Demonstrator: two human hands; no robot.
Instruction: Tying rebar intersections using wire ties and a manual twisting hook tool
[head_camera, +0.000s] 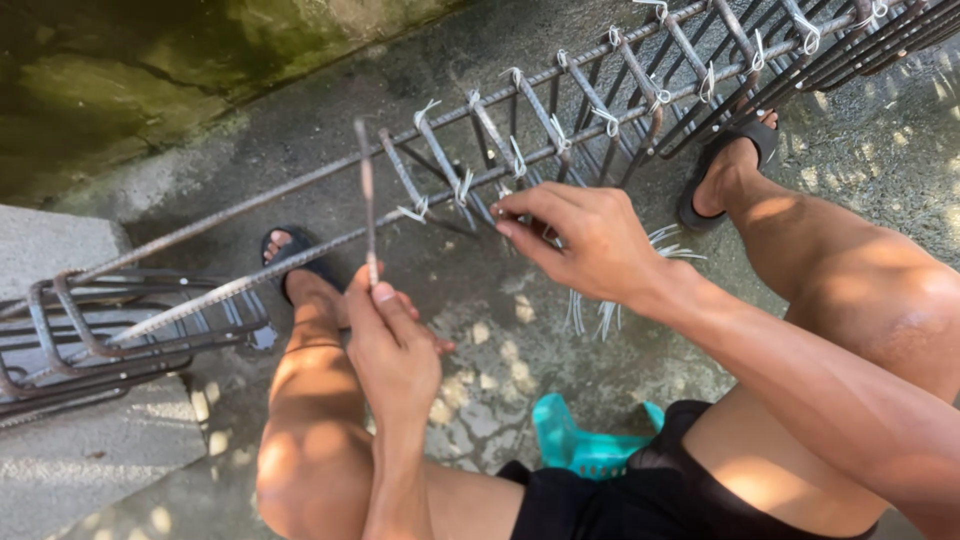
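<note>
Item one: rebar cage (560, 120), long bars with square stirrups, running across the ground from 8 o'clock to 2 o'clock, its near end resting on a concrete block (70, 440) at 8 o'clock. Many crossings along it already carry twisted tie wires (520, 160).

Item two: left hand (395, 350), at 6 o'clock, clenched around the lower end of a thin metal hook tool (367, 200); the tool stands nearly upright, its tip just above the near long bar.

Item three: right hand (585, 240), centre, fingertips pinched at a stirrup crossing on the near bar, seemingly on a wire there; the wire itself is too small to tell apart.

Item four: bundle of loose tie wires (600, 310) on the ground below the right wrist, at 5 o'clock of the cage.

Item five: teal plastic stool (580, 445) under the seated person; sandalled feet (725, 170) planted either side of the work.

Step judged in hand: placing a wire at one crossing, the tool held ready. The next move likely calls for the hook tip to meet the wire ends at the pinch point, close in between neighbouring stirrups.

Room: tight between stirrups; open ground lies toward 5 o'clock. The mossy wall (200, 60) closes off 11 o'clock.
</note>
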